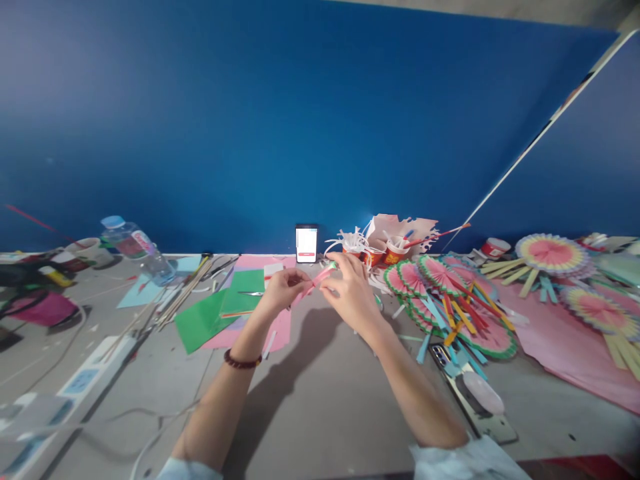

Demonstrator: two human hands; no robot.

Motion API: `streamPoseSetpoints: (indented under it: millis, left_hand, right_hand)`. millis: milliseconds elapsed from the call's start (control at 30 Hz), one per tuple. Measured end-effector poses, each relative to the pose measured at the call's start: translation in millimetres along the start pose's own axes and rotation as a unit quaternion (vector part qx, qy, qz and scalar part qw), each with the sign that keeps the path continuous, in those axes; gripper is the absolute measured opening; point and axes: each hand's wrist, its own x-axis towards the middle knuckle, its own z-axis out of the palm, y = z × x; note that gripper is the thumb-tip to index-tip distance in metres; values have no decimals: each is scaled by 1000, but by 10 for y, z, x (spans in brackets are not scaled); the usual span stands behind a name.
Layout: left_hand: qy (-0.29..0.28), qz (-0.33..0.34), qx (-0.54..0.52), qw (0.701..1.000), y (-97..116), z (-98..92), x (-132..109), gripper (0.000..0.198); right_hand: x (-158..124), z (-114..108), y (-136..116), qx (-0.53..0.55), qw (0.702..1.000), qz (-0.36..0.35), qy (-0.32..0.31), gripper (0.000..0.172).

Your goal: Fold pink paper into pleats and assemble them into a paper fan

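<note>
Between my two hands, raised above the table, is a small pink folded paper strip with a bit of green at its upper right end. My left hand pinches its left end between thumb and fingers. On the other side, the thumb and fingers of my right hand close around the strip near the green end. Green paper sheets and a pink sheet lie on the table beside my left hand, with scissors on top of the green. Several pink pleated paper rosettes with green edges lie right of my right hand.
A lit phone stands against the blue wall. Paper cups holding strips and pens stand behind the rosettes. Another phone lies at right. A plastic bottle, wooden sticks and a power strip are at left.
</note>
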Motion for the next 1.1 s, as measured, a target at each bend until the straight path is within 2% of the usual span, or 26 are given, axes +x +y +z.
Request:
streamPoseSetpoints:
  millis: [133,267,467,700,800,933,1000,1100]
  left_hand:
    - [19,-15,-56,998,65,6,-19,28]
    - [29,-17,-81,996,123,24,-49,31]
    - [37,-6,-93,995,136,47,-75,32]
    - [-8,-38,-136,990,171,42,-116,30]
    - [-28,-53,-161,985,175,41,-123,32]
    - [-72,-81,-206,973,148,50,-117,35]
    - [-91,-93,-228,965,138,55,-117,36]
    - [-99,-97,-248,959,139,62,-124,37]
  right_hand:
    - [9,28,23,27,999,29,29,20]
    - [9,66,99,85,993,68,52,11]
    - [1,77,170,183,977,110,-2,9]
    - [40,21,169,243,956,160,-31,10]
    - [50,46,210,303,928,210,-55,13]
    - [48,120,282,436,849,284,-91,21]
    - [48,142,280,483,814,308,-91,19]
    - [52,147,210,506,796,325,-71,14]
